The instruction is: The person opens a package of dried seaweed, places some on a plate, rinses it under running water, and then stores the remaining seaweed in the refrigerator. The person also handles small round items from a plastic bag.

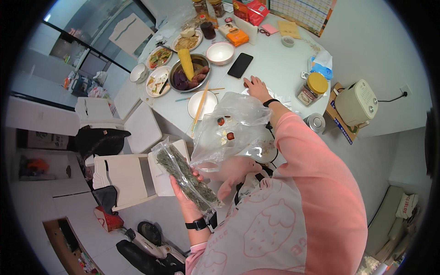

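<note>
My left hand (188, 192) grips a clear plastic packet of dried green herbs (185, 175), held tilted in front of the table edge. Its fingertips lie beside the lower edge of a thin clear plastic bag (209, 144); I cannot tell if they pinch it. Brown shell-like pieces (230, 136) and pale scraps show in or on that bag. My right hand (258, 88) rests low on the tabletop beyond the bag, near a black phone (240, 65). A small reddish-brown thing (245, 84) shows at its fingertips, mostly hidden.
On the white table (275, 74) stand a steel bowl (172, 77) with corn, several food plates, a white bowl (220, 53) and a small plate (202, 105) with chopsticks (200, 108) across it. A yellow-lidded jar (311, 91) is right; white chairs (120, 180) are left.
</note>
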Motion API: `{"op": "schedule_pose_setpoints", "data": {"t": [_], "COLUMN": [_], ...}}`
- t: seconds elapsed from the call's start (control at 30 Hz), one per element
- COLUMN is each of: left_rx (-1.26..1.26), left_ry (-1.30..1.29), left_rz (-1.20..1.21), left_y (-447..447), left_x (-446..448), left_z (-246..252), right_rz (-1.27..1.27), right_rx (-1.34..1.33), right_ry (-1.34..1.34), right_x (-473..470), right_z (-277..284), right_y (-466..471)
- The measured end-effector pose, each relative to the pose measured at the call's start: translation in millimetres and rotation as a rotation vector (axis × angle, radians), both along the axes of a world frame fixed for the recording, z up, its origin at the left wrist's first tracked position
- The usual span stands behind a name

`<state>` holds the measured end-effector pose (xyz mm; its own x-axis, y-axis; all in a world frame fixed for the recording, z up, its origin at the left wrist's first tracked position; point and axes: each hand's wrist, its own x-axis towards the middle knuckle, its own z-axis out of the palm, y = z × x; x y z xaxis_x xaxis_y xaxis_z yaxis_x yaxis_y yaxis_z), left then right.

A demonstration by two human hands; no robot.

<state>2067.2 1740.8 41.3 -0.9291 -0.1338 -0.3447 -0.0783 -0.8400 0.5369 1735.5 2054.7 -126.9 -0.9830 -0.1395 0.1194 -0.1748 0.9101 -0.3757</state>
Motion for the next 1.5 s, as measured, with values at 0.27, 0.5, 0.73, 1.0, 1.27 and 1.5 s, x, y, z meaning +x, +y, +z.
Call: {"op": "schedule_pose_setpoints", "data": {"t": [0.27, 0.5, 0.73, 1.0, 1.27, 1.5], "left_rx": [0.007, -0.005, -0.029, 0.079, 0.092, 0.096], "left_ry": [-0.007, -0.034, 0.005, -0.008, -0.015, -0.048], "left_rz": [0.004, -0.104, -0.187, -0.261, -0.262, -0.216], "left_y": [0.8, -6.8, -1.1, -0.3, -2.5, 1.7], "left_x": [-1.0, 2.9, 12.8, 28.5, 32.6, 34.8], "left_z": [1.6, -1.5, -6.2, -18.5, -28.9, -28.3], "right_rz": [-0.045, -0.297, 0.663, 0.612, 0.511, 0.621], "right_rx": [0.056, -1.067, -0.725, 0.117, -0.237, -0.486], "right_ry": [0.044, -0.003, -0.36, -0.281, -0.3, -0.675], "right_x": [-2.2, 10.1, 179.6, 156.1, 154.4, 148.1], "right_z": [-2.1, 152.2, 220.4, 66.8, 41.6, 63.5], "right_y": [2.4, 17.0, -49.4, -107.3, -95.7, -71.8]}}
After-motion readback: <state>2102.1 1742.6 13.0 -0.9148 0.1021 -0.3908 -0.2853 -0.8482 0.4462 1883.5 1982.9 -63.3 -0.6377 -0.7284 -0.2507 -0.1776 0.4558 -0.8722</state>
